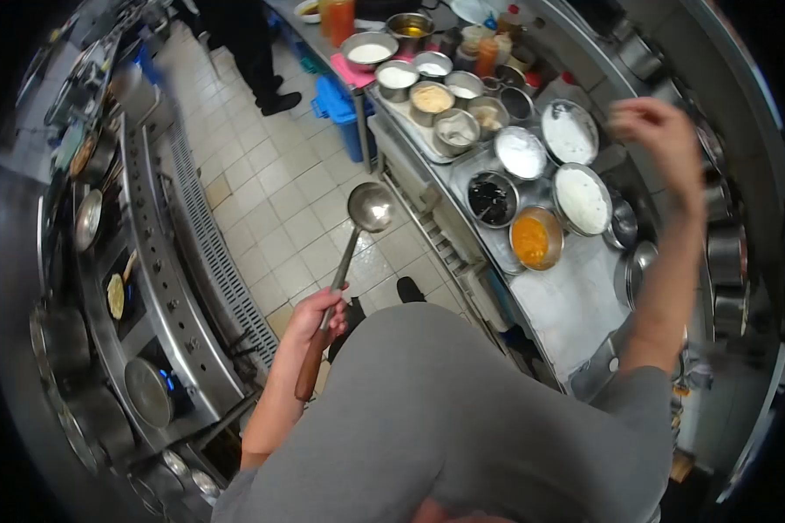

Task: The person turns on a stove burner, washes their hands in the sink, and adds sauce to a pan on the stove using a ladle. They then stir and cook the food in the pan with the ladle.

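Note:
My left hand (317, 315) is wrapped round the handle of a metal ladle (371, 207) with a wooden grip end. The ladle's bowl points away from me, over the tiled floor, and looks bare inside. On the other side, my right hand (657, 131) is raised above the counter with its fingers drawn together in a pinch. Whatever they hold, if anything, is too blurred to make out. Nearest to it are a bowl of white powder (569, 132) and a bowl of white, speckled contents (583, 200).
Along the right counter (558, 318) stand an orange-filled bowl (535, 240), a dark-filled bowl (492, 199) and several other containers. At left, a stove (179, 336) bears a pan (148, 392) beside a blue flame. Ahead are a blue bin (340, 118) and another person's legs (249, 61).

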{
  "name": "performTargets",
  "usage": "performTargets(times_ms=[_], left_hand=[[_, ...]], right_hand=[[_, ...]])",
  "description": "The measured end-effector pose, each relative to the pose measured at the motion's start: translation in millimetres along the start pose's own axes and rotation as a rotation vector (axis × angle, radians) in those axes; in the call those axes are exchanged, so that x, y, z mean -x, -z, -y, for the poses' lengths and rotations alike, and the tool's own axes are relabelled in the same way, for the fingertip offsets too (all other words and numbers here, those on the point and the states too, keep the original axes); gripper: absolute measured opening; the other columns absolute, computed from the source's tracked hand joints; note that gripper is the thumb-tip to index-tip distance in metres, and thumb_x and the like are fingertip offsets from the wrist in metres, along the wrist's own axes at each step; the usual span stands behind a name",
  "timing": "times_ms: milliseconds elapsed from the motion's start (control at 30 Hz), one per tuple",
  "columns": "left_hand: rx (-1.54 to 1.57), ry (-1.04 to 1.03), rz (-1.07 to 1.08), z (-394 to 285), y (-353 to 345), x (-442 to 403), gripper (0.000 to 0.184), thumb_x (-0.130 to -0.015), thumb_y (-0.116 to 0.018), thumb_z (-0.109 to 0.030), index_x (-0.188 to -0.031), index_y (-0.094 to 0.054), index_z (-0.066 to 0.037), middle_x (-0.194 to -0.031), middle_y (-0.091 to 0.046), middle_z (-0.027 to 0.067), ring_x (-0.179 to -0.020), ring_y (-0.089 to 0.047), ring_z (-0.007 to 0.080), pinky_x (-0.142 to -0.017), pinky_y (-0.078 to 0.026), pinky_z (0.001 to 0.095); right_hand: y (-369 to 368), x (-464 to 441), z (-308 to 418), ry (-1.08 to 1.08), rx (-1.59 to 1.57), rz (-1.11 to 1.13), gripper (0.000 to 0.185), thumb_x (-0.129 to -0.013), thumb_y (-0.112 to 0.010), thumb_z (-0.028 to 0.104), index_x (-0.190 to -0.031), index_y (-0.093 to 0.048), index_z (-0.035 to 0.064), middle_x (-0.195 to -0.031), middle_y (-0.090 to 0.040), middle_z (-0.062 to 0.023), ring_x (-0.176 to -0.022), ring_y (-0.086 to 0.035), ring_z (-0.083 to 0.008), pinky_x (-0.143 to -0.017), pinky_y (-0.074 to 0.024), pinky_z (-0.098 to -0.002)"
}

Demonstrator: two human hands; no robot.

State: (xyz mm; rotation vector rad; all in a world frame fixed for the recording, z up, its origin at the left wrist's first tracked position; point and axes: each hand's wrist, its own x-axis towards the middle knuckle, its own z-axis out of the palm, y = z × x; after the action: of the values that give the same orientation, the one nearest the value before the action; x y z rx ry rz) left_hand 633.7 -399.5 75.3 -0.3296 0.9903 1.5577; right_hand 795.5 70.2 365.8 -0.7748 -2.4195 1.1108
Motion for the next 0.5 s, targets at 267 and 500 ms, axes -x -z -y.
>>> performTargets(times_ms=[267,500], left_hand=[[-0.115,-0.004,0.039,-5.7,-8.6,22.2,0.037,-0.098,-0.049,-0.02,-0.13,-0.05,-0.003,-0.063,-0.051,-0.0011,-0.048,-0.045,0.0089,-0.048,-0.038,0.0232],[0.308,0.121,0.11,5.6,11.3,6.7,0.035,-0.096,-0.049,-0.018,-0.125,-0.05,0.001,-0.065,-0.05,0.0001,-0.048,-0.042,0.0105,-0.058,-0.039,0.0303]], right_hand=[[-476.3,-17.6,-146.9,0.37,0.683,0.652,0.02,-0.074,-0.062,0.015,-0.087,-0.074,0.0078,-0.093,-0.072,-0.0164,-0.083,-0.069,-0.0334,-0.075,-0.0555,-0.0445],[-376.3,24.7,-101.4,0.37,0.578,0.669,0.034,-0.082,-0.061,0.018,-0.115,-0.069,0.0163,-0.132,-0.055,-0.0132,-0.113,-0.058,-0.031,-0.088,-0.0521,-0.0451]])
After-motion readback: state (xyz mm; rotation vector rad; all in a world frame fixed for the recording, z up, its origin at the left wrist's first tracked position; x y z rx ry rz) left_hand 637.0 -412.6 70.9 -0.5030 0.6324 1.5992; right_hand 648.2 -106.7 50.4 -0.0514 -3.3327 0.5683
